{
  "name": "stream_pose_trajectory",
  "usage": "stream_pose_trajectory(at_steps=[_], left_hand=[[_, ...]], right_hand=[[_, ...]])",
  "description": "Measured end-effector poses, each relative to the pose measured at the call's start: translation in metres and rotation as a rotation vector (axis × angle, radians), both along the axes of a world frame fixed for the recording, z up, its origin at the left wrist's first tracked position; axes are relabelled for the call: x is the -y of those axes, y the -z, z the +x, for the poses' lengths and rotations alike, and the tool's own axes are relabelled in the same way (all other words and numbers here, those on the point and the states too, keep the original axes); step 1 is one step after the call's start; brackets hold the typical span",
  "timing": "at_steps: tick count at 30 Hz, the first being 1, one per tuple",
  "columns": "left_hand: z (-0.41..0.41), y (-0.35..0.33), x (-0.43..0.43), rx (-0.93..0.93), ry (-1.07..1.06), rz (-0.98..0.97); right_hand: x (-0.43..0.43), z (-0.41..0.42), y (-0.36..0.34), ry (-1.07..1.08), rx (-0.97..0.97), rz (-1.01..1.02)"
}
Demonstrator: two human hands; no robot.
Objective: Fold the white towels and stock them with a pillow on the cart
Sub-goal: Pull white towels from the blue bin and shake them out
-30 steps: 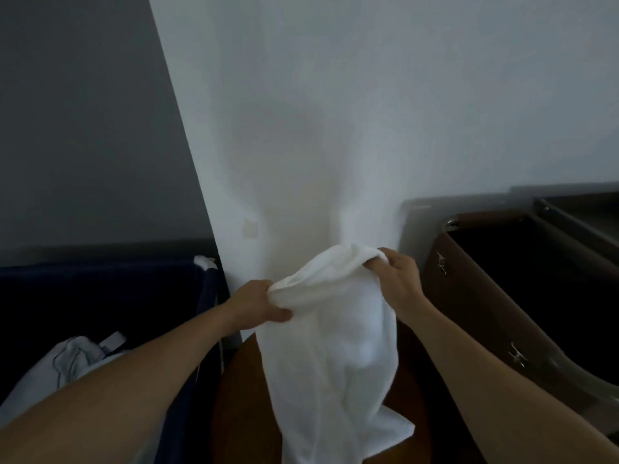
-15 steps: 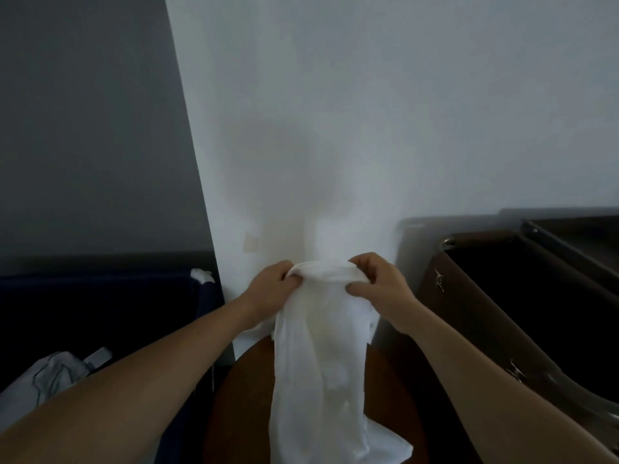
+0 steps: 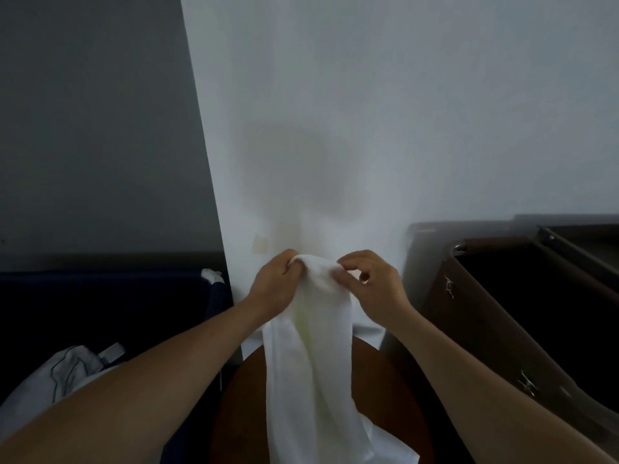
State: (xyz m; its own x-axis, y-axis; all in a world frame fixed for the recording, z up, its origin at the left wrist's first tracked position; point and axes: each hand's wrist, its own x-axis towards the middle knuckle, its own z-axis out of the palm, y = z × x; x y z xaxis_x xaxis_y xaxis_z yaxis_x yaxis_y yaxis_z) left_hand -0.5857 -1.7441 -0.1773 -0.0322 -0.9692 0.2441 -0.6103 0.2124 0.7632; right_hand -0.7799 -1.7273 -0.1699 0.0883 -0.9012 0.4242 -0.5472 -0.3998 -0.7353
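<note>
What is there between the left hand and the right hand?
In the head view, only the bunched top of the white towel lies between the left hand and right hand; both pinch it.

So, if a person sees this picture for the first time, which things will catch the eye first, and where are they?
First the white towel in the centre: it hangs down long over a round brown table, with its top edge pinched by the left hand and the right hand close together. Behind them rises a pale wall. A dark brown bin stands at the right, and crumpled white linen lies in a dark blue bin at the lower left.
</note>
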Motion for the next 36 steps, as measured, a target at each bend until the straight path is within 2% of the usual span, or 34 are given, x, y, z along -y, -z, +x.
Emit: stream_pose_trajectory(at_steps=[2, 5, 7, 10, 13, 16, 20, 25, 30, 34, 36], left_hand=[[0.003, 0.004, -0.001, 0.098, 0.022, -0.002], [0.004, 0.007, -0.002, 0.148, 0.054, 0.004], [0.003, 0.001, -0.002, 0.208, 0.11, 0.018], [-0.004, -0.013, -0.006, 0.259, 0.269, 0.03], [-0.013, -0.02, -0.012, 0.284, 0.361, -0.024], [-0.014, -0.018, -0.016, 0.235, 0.354, -0.1], [-0.013, -0.02, -0.019, 0.129, 0.316, -0.151], [-0.019, -0.022, -0.024, 0.078, 0.246, -0.159], [-0.007, 0.006, -0.036, 0.089, 0.145, -0.009], [0.006, 0.046, -0.051, -0.011, 0.26, 0.311], [0.005, 0.058, -0.061, -0.048, 0.312, 0.375]], right_hand=[[0.004, -0.003, -0.009, 0.053, -0.016, 0.009], [0.004, -0.003, -0.017, 0.085, -0.147, 0.001], [0.004, -0.003, -0.017, 0.118, -0.076, -0.017], [0.0, 0.001, -0.015, 0.072, 0.108, 0.061], [-0.004, 0.008, -0.013, -0.01, 0.078, 0.116], [-0.006, 0.006, -0.011, -0.048, 0.118, 0.132], [-0.012, 0.001, -0.011, -0.068, 0.054, 0.209], [-0.011, 0.015, -0.032, 0.071, 0.146, 0.001], [-0.006, 0.02, -0.072, 0.17, 0.373, -0.137], [-0.001, 0.015, -0.097, 0.253, 0.507, -0.205], [0.0, 0.013, -0.102, 0.261, 0.5, -0.215]])
